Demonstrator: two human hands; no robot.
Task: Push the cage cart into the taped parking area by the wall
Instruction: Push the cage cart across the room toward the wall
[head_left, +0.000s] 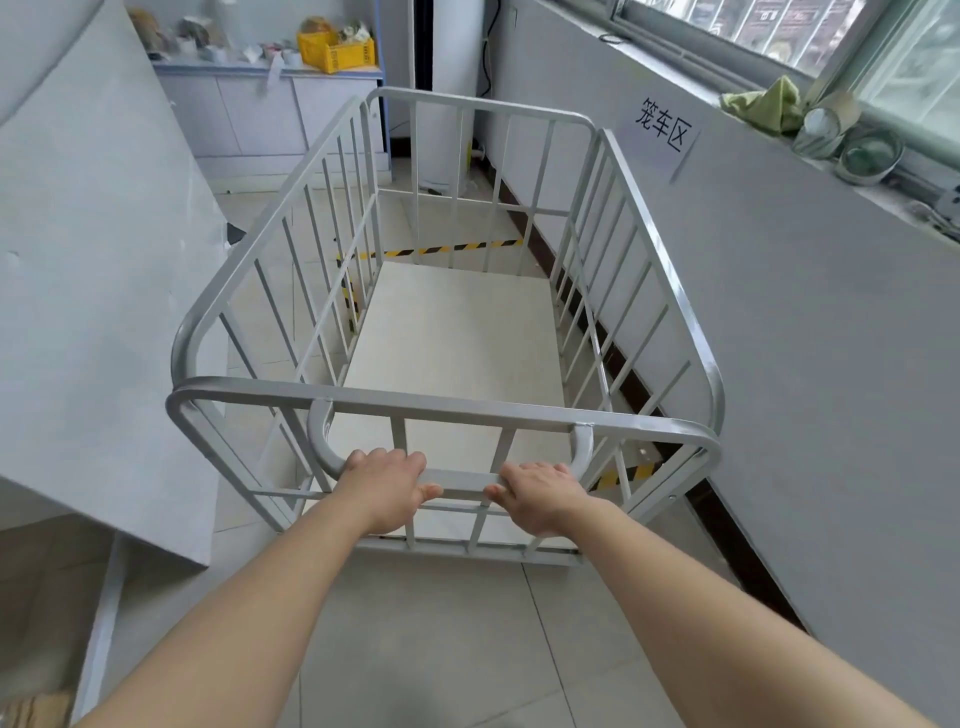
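A grey metal cage cart (447, 402) with barred sides and a pale flat deck stands in front of me, its right side close along the wall. My left hand (387, 486) and my right hand (540, 496) both grip the U-shaped handle (460, 478) on its near end, side by side. Yellow-and-black striped tape (447, 249) runs across the floor beyond the cart's far end, with another strip down the left side and a piece near the right rear corner (623, 475). The cart's wheels are hidden.
A grey wall (779, 364) with a paper sign (662, 130) runs along the right under a window sill holding a cloth and tape rolls. A large grey slanted surface (93, 260) stands close on the left. At the back are a cabinet (260, 114) and yellow crate (335, 49).
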